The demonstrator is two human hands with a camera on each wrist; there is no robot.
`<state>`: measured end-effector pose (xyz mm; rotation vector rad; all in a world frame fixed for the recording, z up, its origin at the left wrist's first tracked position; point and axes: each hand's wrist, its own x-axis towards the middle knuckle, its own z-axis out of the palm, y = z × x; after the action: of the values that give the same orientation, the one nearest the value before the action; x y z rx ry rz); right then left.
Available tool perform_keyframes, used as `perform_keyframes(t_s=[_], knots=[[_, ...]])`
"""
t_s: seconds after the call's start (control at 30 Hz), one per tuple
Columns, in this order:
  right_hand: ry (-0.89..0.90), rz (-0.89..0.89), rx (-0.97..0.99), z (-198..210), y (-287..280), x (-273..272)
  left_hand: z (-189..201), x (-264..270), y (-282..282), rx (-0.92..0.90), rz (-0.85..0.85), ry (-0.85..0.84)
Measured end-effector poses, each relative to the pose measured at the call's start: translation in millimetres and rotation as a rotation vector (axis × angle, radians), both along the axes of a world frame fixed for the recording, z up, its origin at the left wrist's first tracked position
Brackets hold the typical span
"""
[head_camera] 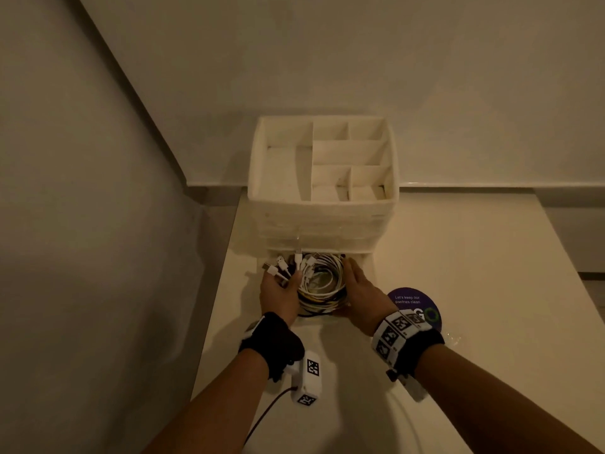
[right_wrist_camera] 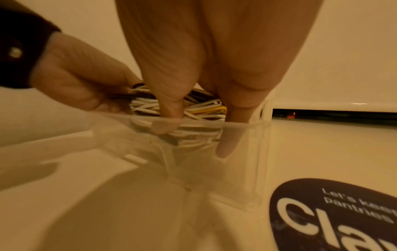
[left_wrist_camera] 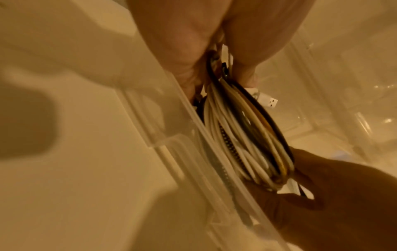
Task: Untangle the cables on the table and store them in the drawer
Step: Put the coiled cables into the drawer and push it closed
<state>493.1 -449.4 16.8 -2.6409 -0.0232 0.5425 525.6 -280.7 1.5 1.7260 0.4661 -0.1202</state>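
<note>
A coiled bundle of white, black and yellow cables (head_camera: 322, 283) hangs between both hands over the pulled-out clear bottom drawer (head_camera: 364, 261) of a white drawer unit (head_camera: 324, 221). My left hand (head_camera: 288, 280) grips the coil's left side, where several white plugs stick out. My right hand (head_camera: 352, 273) holds its right side. In the left wrist view my left hand (left_wrist_camera: 217, 56) pinches the cables (left_wrist_camera: 242, 135) beside the drawer's clear wall (left_wrist_camera: 193, 135). In the right wrist view my right hand (right_wrist_camera: 199, 132) reaches below the drawer's rim (right_wrist_camera: 247, 126), with the cables (right_wrist_camera: 199, 108) partly inside.
The drawer unit's top tray (head_camera: 255, 178) has several compartments with nothing in them. A round purple sticker (head_camera: 414, 306) lies on the white table to the right of the drawer. A white tagged box (head_camera: 309, 378) with a dark lead sits by my left wrist. A wall runs close along the left.
</note>
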Motion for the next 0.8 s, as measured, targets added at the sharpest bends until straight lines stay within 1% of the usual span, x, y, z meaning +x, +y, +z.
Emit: perform_keyframes(t_s=[0.07, 0.13, 0.23, 0.3, 0.37, 0.47, 0.5, 0.53, 0.6, 0.67, 0.8], knots=[[-0.050, -0.006, -0.096, -2, 7, -4, 2, 1, 0, 0.099, -0.052, 0.021], [-0.041, -0.023, -0.105, -3, 10, -1, 6, 3, -2, 0.166, -0.072, 0.039], [0.072, -0.056, 0.040, -2, 3, 7, 8, 6, -3, 0.224, -0.126, 0.035], [0.071, -0.032, 0.134, 4, -2, 9, 9, 5, -1, 0.277, -0.148, 0.035], [0.005, -0.007, 0.132, 11, -1, 1, 10, 3, -1, 0.341, -0.146, 0.013], [-0.197, 0.068, 0.114, 9, 9, -14, 13, -1, -3, 0.400, -0.105, -0.050], [-0.231, 0.063, 0.141, 5, 11, -17, 13, -2, -4, 0.405, -0.106, -0.063], [-0.237, 0.018, 0.176, 4, 12, -18, 10, -3, -4, 0.402, -0.119, -0.074], [-0.204, -0.131, 0.232, 1, 12, -17, 5, -5, -3, 0.352, -0.156, -0.084], [-0.172, -0.221, 0.204, -1, 13, -15, 0, -4, -1, 0.273, -0.192, -0.076], [-0.231, -0.279, 0.139, -10, 16, -14, -3, 2, 8, 0.154, -0.355, -0.034]])
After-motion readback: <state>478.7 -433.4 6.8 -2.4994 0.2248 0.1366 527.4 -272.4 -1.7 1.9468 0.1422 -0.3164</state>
